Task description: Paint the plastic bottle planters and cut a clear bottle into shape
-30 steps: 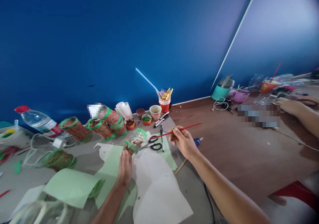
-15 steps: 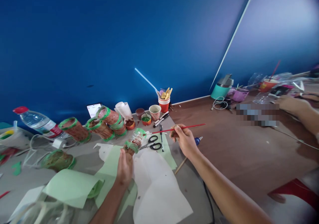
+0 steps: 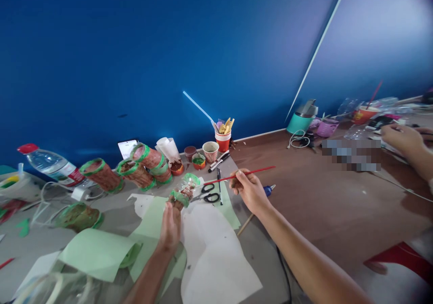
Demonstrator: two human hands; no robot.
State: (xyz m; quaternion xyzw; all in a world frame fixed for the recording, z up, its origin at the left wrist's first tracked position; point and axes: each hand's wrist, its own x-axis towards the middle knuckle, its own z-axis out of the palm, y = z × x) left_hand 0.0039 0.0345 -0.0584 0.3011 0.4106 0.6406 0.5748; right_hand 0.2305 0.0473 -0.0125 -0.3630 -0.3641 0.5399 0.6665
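My left hand (image 3: 171,225) is closed around a small clear plastic piece (image 3: 184,193), painted partly brown and banded in green. A thin red paintbrush (image 3: 259,170) is pinched in my right hand (image 3: 248,190). Its tip points left and meets or nearly meets the painted piece; I cannot tell which. Just behind, black-handled scissors (image 3: 210,193) and a pen (image 3: 220,186) lie on the table. Small cups of green paint (image 3: 198,161) and brown paint (image 3: 176,168) stand farther back. Several brown tubes with green rims (image 3: 101,175) are grouped at the left.
White paper (image 3: 216,259) and green paper (image 3: 98,252) cover the front. A water bottle (image 3: 56,166) leans at the left. A paper cup of plastic cutlery (image 3: 223,141) stands by the wall. A blue-tipped glue gun (image 3: 269,190) lies beyond my right wrist. Another person's hands (image 3: 402,137) are at the far right.
The brush has shifted slightly left along with my right hand. My left hand stays nearly in place, still holding the painted piece. The other person's hand has moved right.
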